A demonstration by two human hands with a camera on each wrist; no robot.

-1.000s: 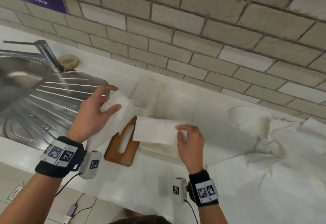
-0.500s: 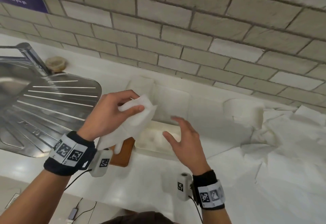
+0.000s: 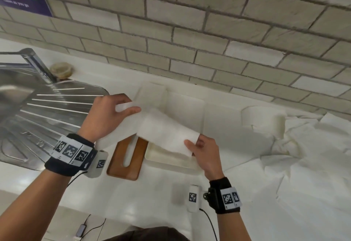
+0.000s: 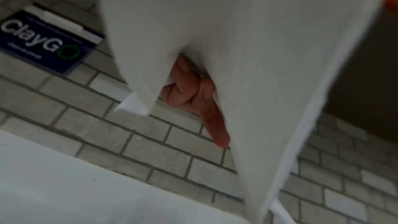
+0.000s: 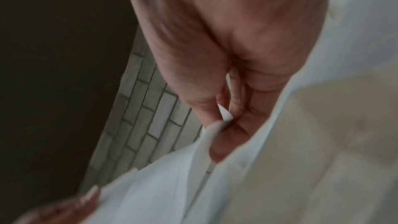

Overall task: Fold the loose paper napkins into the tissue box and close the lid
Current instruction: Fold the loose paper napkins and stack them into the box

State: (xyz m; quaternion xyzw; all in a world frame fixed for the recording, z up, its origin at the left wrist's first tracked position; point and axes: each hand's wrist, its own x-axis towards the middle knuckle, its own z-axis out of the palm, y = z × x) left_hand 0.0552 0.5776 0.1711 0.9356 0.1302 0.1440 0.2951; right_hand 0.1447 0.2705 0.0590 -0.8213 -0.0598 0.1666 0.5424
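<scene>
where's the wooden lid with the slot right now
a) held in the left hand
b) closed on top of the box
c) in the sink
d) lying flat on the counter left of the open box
d: the wooden lid lies flat on the counter beside the open white box, on its left, while both hands hold a paper napkin stretched above them.

– What is seen along the right wrist?
– The right hand (image 5: pixel 226 54) is shown close up and blurred, with a white napkin (image 5: pixel 163 185) pinched by its edge between thumb and fingers.

– And around it?
– A wall of pale bricks (image 5: pixel 148 122) is seen behind, beside a dark area. Fingertips (image 5: pixel 71 205) of another hand are glimpsed at the lower left, touching the napkin. A blurred cream surface (image 5: pixel 323 142) fills the right.
</scene>
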